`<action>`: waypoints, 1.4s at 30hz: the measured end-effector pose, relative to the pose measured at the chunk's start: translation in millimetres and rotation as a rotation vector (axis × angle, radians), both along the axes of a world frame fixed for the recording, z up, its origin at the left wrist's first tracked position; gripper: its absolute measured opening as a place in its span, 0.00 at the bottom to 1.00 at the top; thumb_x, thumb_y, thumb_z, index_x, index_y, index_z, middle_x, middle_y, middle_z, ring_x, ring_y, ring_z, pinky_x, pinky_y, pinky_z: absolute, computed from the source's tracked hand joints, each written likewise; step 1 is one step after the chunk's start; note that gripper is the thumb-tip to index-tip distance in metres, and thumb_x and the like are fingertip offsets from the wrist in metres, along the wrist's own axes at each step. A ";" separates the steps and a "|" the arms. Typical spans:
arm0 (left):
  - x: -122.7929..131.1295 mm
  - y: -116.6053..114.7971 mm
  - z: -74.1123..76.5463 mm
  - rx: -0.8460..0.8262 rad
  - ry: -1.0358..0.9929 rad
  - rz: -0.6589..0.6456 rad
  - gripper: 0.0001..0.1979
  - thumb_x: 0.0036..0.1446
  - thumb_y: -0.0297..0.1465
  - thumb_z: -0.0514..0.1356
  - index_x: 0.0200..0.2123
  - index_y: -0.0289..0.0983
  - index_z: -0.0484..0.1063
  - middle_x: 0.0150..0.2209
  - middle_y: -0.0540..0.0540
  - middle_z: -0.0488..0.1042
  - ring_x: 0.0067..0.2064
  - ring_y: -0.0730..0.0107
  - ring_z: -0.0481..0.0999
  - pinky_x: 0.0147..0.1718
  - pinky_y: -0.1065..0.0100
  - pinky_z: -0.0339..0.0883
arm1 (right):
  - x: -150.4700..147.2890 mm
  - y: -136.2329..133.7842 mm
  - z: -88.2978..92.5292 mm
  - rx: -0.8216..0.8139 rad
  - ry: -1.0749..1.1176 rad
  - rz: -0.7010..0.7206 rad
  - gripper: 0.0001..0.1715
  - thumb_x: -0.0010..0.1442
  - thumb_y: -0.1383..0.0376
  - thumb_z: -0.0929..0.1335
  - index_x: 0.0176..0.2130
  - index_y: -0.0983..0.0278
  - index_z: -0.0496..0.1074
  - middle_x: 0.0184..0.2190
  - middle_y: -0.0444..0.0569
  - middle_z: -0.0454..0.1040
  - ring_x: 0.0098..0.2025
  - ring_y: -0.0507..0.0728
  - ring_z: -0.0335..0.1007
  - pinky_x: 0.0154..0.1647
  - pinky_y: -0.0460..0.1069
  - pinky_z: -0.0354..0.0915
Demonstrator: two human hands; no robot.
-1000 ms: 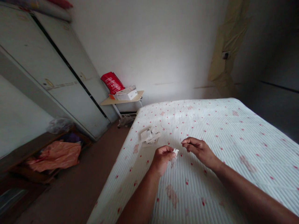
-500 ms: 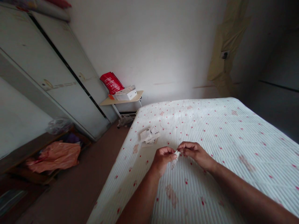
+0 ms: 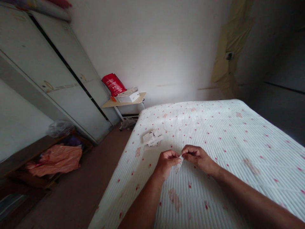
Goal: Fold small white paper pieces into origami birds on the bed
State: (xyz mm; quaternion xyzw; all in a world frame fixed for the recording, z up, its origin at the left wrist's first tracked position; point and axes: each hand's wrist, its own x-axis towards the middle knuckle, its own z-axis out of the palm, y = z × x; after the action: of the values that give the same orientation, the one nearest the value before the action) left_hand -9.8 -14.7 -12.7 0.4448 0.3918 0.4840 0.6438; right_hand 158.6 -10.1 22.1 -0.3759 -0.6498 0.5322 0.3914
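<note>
Over the bed, my left hand [image 3: 167,163] pinches a small crumpled piece of white paper [image 3: 178,166] between thumb and fingers. My right hand [image 3: 197,156] pinches the upper tip of that same piece, its fingertips close beside those of the left. The lower end of the paper hangs below the left thumb, with faint marks on it. Beyond the left hand, a small pile of printed white papers [image 3: 152,138] lies on the striped white bedspread [image 3: 214,127], which has red dots and pinkish patches.
A small table [image 3: 111,103] against the wall carries a red bag [image 3: 113,84] and a white box [image 3: 130,96]. Left stands a pale wardrobe [image 3: 59,70]. An orange plastic bag [image 3: 56,160] lies on a low wooden shelf beside the brown floor [image 3: 78,190].
My right fingertips have shifted slightly on the paper's upper end, which now looks drawn into a narrower point. The left hand stays almost where it was.
</note>
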 end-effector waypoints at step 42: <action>4.1 -5.4 14.8 0.251 0.286 0.152 0.08 0.49 0.35 0.58 0.26 0.36 0.66 0.22 0.51 0.66 0.26 0.73 0.64 0.27 0.74 0.56 | -13.2 -3.7 -6.0 -0.240 0.134 -0.173 0.17 0.42 0.55 0.72 0.21 0.63 0.65 0.12 0.37 0.57 0.16 0.47 0.50 0.17 0.44 0.46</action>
State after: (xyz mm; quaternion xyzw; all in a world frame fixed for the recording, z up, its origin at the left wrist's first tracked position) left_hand -5.8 -20.1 2.2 0.5549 0.4481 0.5081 0.4829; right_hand 145.4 -13.8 16.1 -0.4383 -0.5189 0.5942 0.4306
